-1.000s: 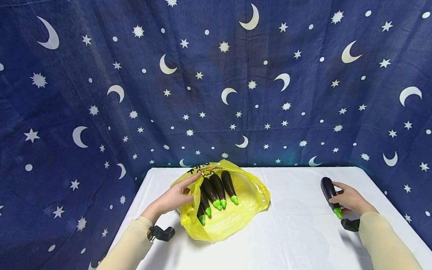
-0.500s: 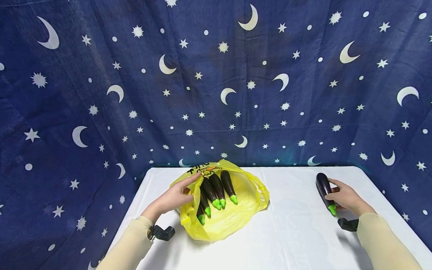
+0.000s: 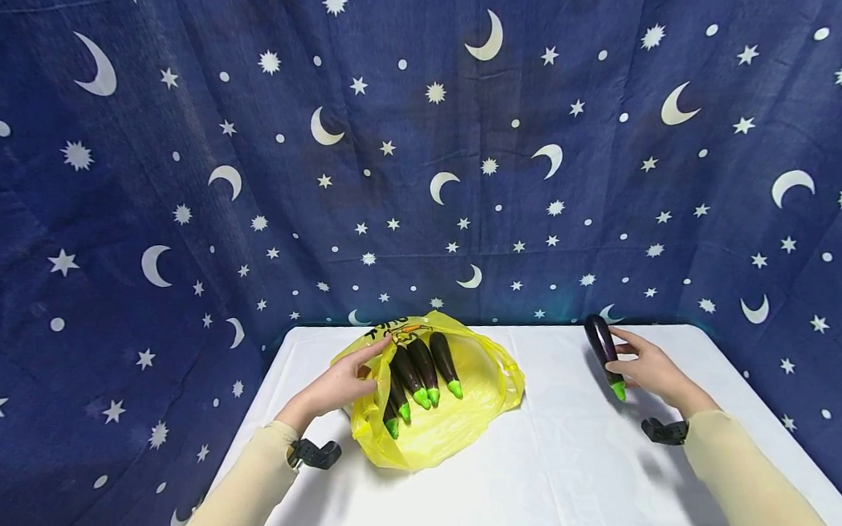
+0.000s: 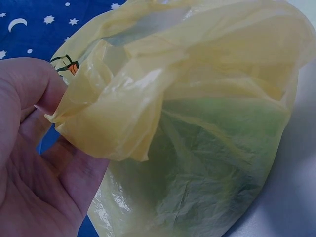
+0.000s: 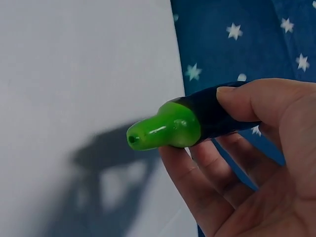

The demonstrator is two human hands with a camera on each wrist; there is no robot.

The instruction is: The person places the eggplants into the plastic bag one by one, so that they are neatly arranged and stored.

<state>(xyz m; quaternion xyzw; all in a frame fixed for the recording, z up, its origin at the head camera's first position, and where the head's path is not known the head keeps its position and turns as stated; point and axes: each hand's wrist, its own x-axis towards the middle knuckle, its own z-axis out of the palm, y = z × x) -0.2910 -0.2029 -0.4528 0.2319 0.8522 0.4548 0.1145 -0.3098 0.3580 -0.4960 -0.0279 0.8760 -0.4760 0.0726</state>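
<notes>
On the left half of the table, a yellow plastic bag (image 3: pixel 468 433) lies with its mouth facing the camera. Several dark eggplants (image 3: pixel 424 367) with bright green stem ends rest inside it. My left hand (image 3: pixel 338 387) pinches the bag's left rim; in the left wrist view the film of the bag (image 4: pixel 118 108) is caught between thumb and fingers. Over the right side, my right hand (image 3: pixel 652 371) holds one more eggplant (image 3: pixel 600 344), its green end toward me. The right wrist view shows thumb and fingers around the eggplant's dark body (image 5: pixel 207 111), its shadow on the cloth below.
A white cloth covers the table (image 3: pixel 479 509). Behind and at both sides hangs a dark blue curtain (image 3: pixel 414 151) with moons and stars. Each wrist wears a black camera strap (image 3: pixel 315 454).
My right hand has moved left and a little away from me, carrying the eggplant higher in the head view. The left hand and the bag have stayed put.
</notes>
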